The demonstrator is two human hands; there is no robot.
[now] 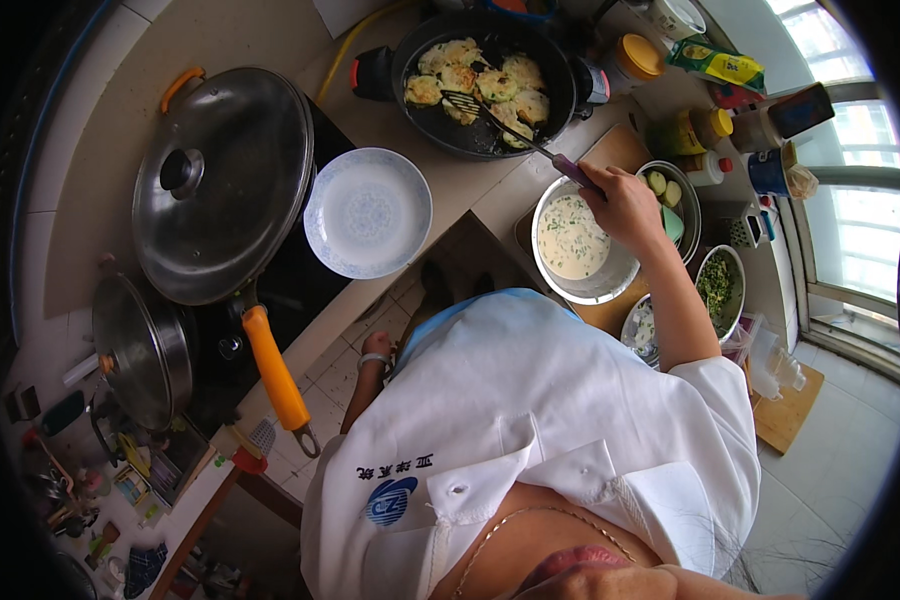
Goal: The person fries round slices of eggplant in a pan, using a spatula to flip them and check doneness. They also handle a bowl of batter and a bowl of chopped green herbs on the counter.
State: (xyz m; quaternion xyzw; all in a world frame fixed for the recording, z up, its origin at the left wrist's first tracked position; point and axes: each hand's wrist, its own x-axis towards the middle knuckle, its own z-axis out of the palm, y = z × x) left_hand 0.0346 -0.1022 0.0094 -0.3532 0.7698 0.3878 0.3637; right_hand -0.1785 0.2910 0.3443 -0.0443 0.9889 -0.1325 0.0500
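Note:
My right hand point(621, 204) grips the purple handle of a slotted turner point(534, 145). Its slotted blade rests over browned, green-flecked fritters point(523, 73) in a black two-handled electric frying pan point(471, 141). Below that hand stands a metal pot point(616, 279) of pale batter point(572, 234) with chopped greens. A white plate with a pale blue pattern point(367, 213) lies bare left of the pan. My left hand point(377, 345) hangs low beside my body, a bracelet at its wrist. Its fingers are mostly hidden, and nothing shows in it.
Left of the plate, a large lidded pan point(232, 187) points its orange handle point(276, 367) past the counter edge. Another lidded pot point(131, 352) stands below it. Right are a bowl of sliced vegetable pieces point(664, 187), a bowl of chopped greens point(718, 285), and several jars point(690, 131) along the window.

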